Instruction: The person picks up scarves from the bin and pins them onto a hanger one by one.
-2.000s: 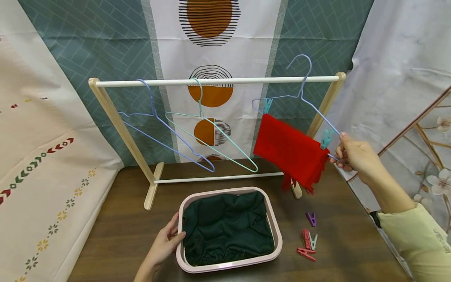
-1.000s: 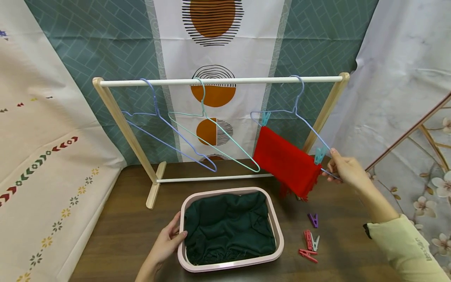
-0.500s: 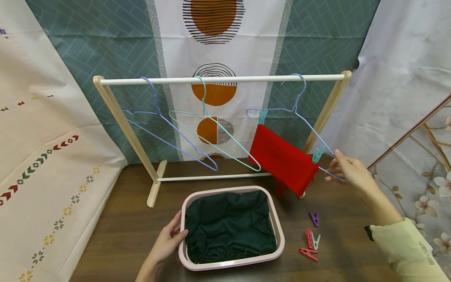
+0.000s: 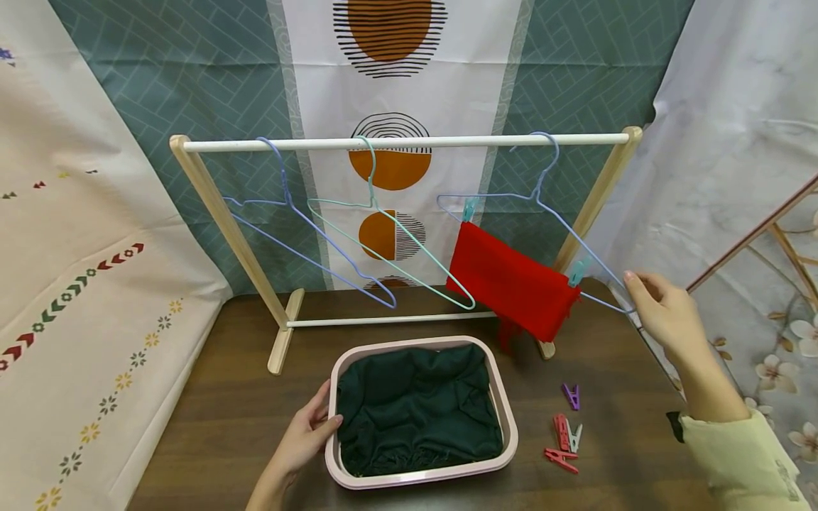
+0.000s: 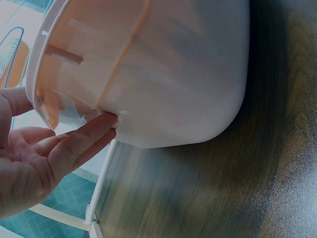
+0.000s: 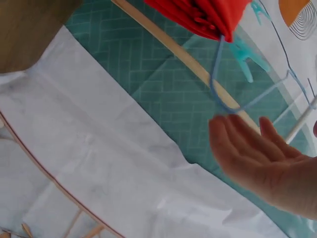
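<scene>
My left hand (image 4: 300,436) holds the near-left side of a pale pink basket (image 4: 418,483), thumb over the rim and fingers against its outer wall. A dark green cloth with a fringed edge (image 4: 415,404) fills the basket. On the white rail at the right hangs a blue hanger (image 4: 535,196). Two teal clothespins (image 4: 578,272) fix a folded red fringed scarf (image 4: 511,280) to it; hanger and scarf slope down to the right. My right hand (image 4: 667,312) is just beyond the hanger's lower right corner, fingers loosely bent around nothing; the right wrist view shows its fingertips (image 6: 220,121) close to that corner.
The wooden rack with its white rail (image 4: 447,141) spans the back of the table. Another blue hanger (image 4: 319,241) and a mint green one (image 4: 418,252) hang bare there. Right of the basket lie purple (image 4: 571,397), red (image 4: 561,433) and grey (image 4: 574,438) clothespins.
The blue hanger with the red scarf came down onto the rail and swung slightly. My right hand has let go of its corner and drawn off to the right. The left hand stays put.
</scene>
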### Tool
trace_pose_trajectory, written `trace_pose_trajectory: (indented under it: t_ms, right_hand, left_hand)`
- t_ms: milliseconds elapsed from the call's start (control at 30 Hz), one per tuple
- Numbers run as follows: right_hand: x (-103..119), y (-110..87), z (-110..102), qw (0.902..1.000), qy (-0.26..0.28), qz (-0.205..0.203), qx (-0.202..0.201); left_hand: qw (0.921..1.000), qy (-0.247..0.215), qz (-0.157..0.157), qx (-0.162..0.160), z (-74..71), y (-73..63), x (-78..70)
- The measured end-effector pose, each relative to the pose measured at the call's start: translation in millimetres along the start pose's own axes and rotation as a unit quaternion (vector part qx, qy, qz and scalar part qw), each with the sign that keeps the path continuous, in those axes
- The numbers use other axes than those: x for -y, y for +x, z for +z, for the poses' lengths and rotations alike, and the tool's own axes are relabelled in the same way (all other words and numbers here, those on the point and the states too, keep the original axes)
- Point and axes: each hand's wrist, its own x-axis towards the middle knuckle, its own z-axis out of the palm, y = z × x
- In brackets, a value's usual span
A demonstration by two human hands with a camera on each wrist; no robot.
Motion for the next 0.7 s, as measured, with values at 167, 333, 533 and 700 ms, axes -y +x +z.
trace_pose_trajectory:
  t_ms: [167, 333, 533, 700]
  right_hand:
    - [7.6, -5.9, -2.0, 0.9955, 0.012, -0.008, -0.094]
    - [17.4, -11.8, 2.4, 0.9864, 0.043, -0.029, -0.156]
    - [27.9, -15.9, 15.8, 0.9847, 0.071, -0.085, -0.135]
    - [36.7, -15.5, 30.1, 0.9863, 0.092, -0.104, -0.089]
  left_hand:
    - [1.0000, 0.002, 0.001, 0.000, -0.3, 0.2, 0.5]
    - [1.0000, 0.003, 0.003, 0.001, -0.5, -0.4, 1.0]
    - [1.0000, 0.004, 0.003, 0.000, -0.4, -0.6, 1.4]
    - [0.9999, 0.009, 0.005, -0.003, -0.1, 0.5, 1.3]
